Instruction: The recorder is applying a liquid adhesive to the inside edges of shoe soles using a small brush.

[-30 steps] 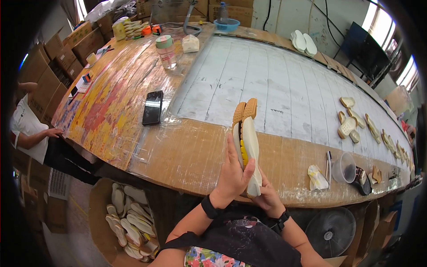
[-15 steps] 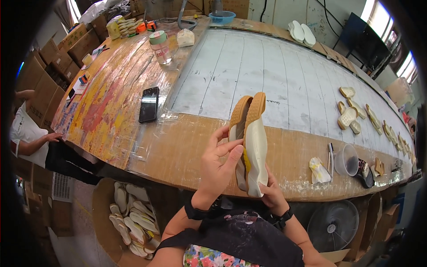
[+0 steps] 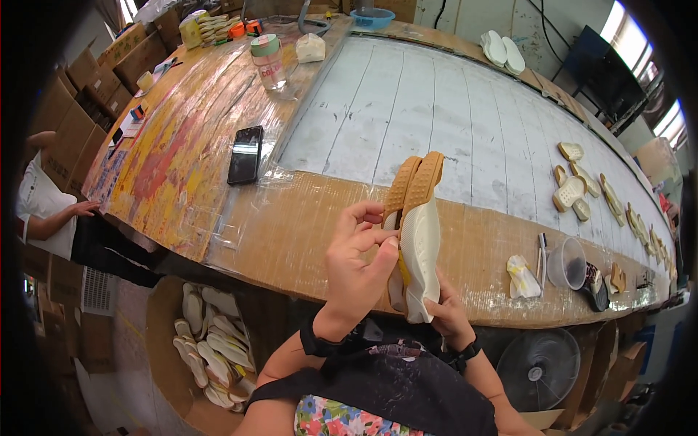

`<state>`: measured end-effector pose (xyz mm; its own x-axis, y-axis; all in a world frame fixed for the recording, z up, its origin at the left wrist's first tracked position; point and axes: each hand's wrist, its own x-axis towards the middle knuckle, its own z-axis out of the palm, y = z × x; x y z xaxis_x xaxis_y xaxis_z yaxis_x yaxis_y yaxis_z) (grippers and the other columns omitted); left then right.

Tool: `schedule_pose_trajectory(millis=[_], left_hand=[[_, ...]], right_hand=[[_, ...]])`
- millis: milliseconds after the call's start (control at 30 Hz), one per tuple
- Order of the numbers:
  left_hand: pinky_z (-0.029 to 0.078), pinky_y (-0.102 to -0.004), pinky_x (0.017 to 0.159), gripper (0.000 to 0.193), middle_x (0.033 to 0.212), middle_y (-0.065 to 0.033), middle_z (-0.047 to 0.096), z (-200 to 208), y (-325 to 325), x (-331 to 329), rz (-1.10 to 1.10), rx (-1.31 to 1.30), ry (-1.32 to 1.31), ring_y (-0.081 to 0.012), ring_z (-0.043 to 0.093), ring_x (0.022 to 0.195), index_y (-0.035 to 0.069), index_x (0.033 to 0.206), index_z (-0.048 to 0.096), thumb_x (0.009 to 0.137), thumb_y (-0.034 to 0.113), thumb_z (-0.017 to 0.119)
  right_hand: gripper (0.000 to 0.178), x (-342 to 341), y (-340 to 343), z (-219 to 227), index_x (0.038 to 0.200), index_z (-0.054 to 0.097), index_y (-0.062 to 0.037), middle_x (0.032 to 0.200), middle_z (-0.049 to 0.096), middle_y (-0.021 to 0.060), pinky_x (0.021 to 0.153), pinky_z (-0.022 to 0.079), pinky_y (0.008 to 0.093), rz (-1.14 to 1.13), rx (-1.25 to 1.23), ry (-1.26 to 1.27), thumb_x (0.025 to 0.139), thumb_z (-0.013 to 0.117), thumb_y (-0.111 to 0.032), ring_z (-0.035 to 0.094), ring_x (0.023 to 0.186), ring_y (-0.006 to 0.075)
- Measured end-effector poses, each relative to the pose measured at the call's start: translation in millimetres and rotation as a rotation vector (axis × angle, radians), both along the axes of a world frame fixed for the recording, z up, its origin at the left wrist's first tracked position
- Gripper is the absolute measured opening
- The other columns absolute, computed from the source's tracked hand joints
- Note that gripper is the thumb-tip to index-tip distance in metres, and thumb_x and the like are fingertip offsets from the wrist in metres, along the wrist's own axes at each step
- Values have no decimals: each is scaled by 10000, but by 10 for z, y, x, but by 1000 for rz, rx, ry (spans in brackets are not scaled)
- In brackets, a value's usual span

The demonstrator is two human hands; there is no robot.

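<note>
A pair of shoe soles (image 3: 422, 232), cream-white with tan studded undersides and a bit of yellow at the side, stands upright before me over the table's front edge. My left hand (image 3: 358, 260) is closed on the pair from the left, with its thumb and fingertips at the gap between the two soles. Low on the right, my right hand (image 3: 449, 314) pinches the bottom end of the nearer sole. Part of the farther sole is hidden behind my left fingers and the nearer sole.
Several soles (image 3: 569, 192) lie along the table's right side. Near the front right are a crumpled cloth (image 3: 523, 277), a clear plastic cup (image 3: 566, 264) and a brush (image 3: 542, 254). A phone (image 3: 246, 155) and bottle (image 3: 268, 62) sit left. Below are a box of soles (image 3: 163, 349) and a fan (image 3: 538, 370).
The soles have turned and tipped, so more of the studded tan undersides shows and the gap between their tops is narrower. Both hands keep their grip. The whole view has shifted slightly.
</note>
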<state>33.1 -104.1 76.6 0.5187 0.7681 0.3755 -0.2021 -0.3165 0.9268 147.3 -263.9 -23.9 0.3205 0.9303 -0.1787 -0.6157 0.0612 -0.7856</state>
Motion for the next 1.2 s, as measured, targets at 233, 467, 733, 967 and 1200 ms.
schedule_pose_trajectory(millis=[233, 467, 733, 967, 1200], left_hand=[[359, -387, 956, 152, 1227, -178, 473, -134, 39, 60, 83, 184, 119, -296, 484, 1092, -26, 888, 677, 787, 70, 617], [381, -353, 973, 370, 1250, -174, 518, -432, 6, 259, 112, 93, 197, -250, 494, 1152, -46, 1193, 514, 853, 78, 592], [472, -246, 829, 362, 1172, -175, 567, -549, 119, 328, -87, -286, -42, -156, 578, 1000, -63, 1248, 423, 901, 12, 491], [474, -238, 816, 492, 1189, -176, 557, -352, -93, 247, -126, -230, -6, -147, 574, 998, -19, 1337, 321, 886, -2, 516], [463, -253, 842, 529, 1186, -194, 556, -227, -222, 204, -223, -357, -135, -147, 566, 1008, -16, 1363, 264, 897, 16, 510]], right_hand=[[794, -40, 46, -23, 1414, 223, -23, 1354, 405, 90, 1018, 330, 324, 19, 56, 76, 775, 687, -103, 404, 1231, 180], [568, -24, 144, -153, 1379, 350, -67, 1380, 377, 86, 977, 367, 318, -120, -84, -677, 871, 592, -147, 358, 1252, 161], [198, 1106, -519, -30, 904, 646, -16, 819, 651, 158, 662, 486, 355, -669, -651, -1328, 841, 562, -184, 636, 745, 275], [106, 2028, -1323, -350, 727, 629, -59, 723, 622, 157, 590, 507, 404, -335, -1331, -1988, 758, 527, -68, 639, 694, 316], [114, 1669, -915, 226, 802, 507, -11, 662, 549, 116, 519, 475, 365, -934, -663, -1641, 858, 503, -110, 587, 559, 253]])
